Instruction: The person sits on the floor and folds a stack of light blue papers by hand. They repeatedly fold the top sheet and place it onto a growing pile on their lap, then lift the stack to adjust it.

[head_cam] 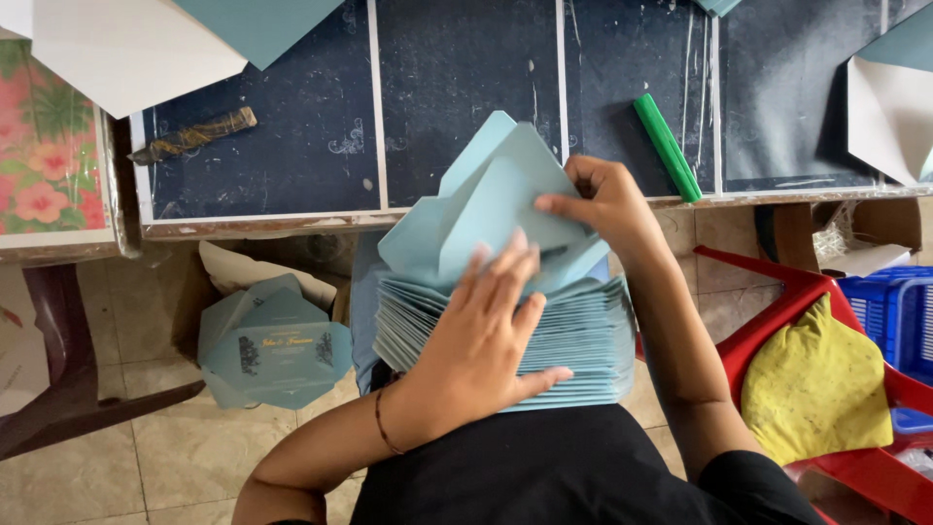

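Stretching across the top of the view, the dark tiled counter (pixel 457 97) with pale seams carries only loose items, while the work itself sits lower, on the person's lap. A thick stack of pale blue paper envelopes (pixel 544 340) rests there against the black garment, probably so both hands can reach it without leaning forward. The left hand (pixel 486 340) lies flat on top of the stack, fingers (pixel 501 267) spread and pressing down, which appears to keep the pile from sliding or fanning. The right hand (pixel 607 204) pinches the topmost pale blue folded envelope (pixel 486 209) at its edge between thumb and fingertips, lifting its flaps clear of the stack; that grasp looks light, suited to thin paper.

To the right stands a red plastic chair (pixel 826 292) holding a yellow cloth cushion (pixel 816 389), close to the right elbow and likely to crowd any wide swing. A blue plastic crate (pixel 899 311) sits behind it. On the floor to the left lies a heap of finished grey-blue printed envelopes (pixel 272 345), well apart from the lap. White and teal paper sheets (pixel 136 49) overlap the counter's far left corner. A green plastic stick (pixel 668 148) lies near the counter's edge just beyond the right hand, and a small dark wrapped tool (pixel 194 134) lies further left.
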